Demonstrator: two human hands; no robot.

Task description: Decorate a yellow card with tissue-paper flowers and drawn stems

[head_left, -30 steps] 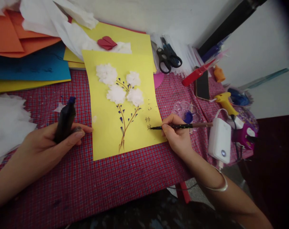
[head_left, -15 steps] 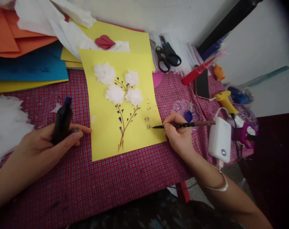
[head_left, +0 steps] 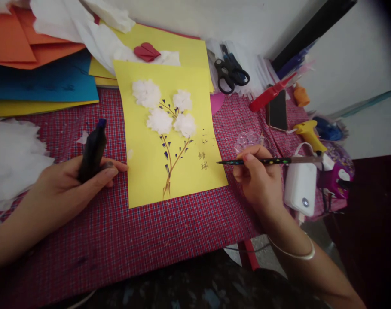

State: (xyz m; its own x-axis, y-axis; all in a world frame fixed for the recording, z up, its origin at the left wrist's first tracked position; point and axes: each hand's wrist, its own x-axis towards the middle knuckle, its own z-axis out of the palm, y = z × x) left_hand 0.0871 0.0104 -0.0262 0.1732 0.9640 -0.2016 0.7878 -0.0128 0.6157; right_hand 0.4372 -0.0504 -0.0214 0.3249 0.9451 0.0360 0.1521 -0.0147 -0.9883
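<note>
A yellow sheet (head_left: 150, 171) lies on the red checked cloth, with white tissue flowers (head_left: 163, 109), painted stems and small written characters (head_left: 204, 161) near its right edge. My right hand (head_left: 258, 178) pinches a thin dark brush (head_left: 266, 161), its tip lifted just off the sheet's right edge. My left hand (head_left: 69, 186) rests on the cloth left of the sheet, fingers wrapped round a dark blue-tipped bottle (head_left: 93, 150), one fingertip touching the sheet's edge.
Orange, blue and yellow paper (head_left: 44, 81) is stacked at the back left, white tissue (head_left: 11, 159) at the left. Scissors (head_left: 229, 73), a phone (head_left: 277, 112), a clear palette (head_left: 247, 139), a yellow glue gun (head_left: 308, 133) and a white power bank (head_left: 300, 186) crowd the right.
My right hand has drawn back to the right, lifting the brush tip off the characters. The left hand keeps its grip on the bottle; the view has shifted slightly.
</note>
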